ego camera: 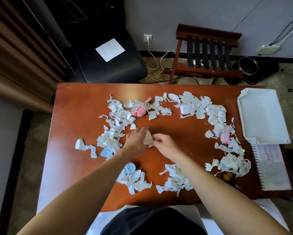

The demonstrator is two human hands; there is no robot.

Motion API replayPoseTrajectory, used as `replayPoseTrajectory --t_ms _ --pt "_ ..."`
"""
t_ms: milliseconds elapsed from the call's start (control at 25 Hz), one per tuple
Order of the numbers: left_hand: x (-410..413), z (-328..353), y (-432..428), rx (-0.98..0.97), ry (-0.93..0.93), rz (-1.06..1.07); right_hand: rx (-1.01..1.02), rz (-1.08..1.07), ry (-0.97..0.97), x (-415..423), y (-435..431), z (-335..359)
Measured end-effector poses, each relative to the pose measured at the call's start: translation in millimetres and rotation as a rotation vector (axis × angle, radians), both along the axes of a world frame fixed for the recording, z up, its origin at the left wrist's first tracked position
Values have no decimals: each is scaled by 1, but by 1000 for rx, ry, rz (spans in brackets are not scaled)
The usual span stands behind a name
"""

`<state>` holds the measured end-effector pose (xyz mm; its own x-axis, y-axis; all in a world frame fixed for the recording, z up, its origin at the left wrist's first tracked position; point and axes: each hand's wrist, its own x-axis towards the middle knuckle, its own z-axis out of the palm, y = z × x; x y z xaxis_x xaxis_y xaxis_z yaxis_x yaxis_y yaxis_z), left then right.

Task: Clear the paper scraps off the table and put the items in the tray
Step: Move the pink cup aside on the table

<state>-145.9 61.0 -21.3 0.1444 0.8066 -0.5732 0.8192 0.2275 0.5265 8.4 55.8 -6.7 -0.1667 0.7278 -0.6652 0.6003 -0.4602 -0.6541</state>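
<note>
Torn white paper scraps [217, 114] lie in a wide ring on the brown table [74, 102]. Among them sit a pink comb-like toy [139, 110], a white case [184, 109], a pink card [225, 136], and two blue round lids [106, 152] [130, 167]. An empty white tray [262, 116] stands at the table's right edge. Near the table's middle, my left hand [136, 140] and my right hand [165, 144] meet on a beige paper piece [148, 139]; both hold it between the fingers.
A spiral notebook [271, 167] lies in front of the tray. Small brown nuts [228, 175] sit by the right scraps. Beyond the table are a black chair [108, 61] with a white sheet, a wooden rack [206, 53] and a black bin [248, 65].
</note>
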Motion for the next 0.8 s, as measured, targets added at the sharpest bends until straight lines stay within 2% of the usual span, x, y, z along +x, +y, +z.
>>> replayPoseTrajectory --t_ms 200,360,600,800 --pt "-4 -4 0 79 64 -133 7 30 15 -7 -3 7" --pt "-16 -1 -4 166 32 -92 5 65 17 -11 -6 11" --pt "-37 12 -29 376 -122 121 61 -34 13 -20 -3 20" --pt "-67 26 -47 409 -223 336 55 83 70 -53 14 31"
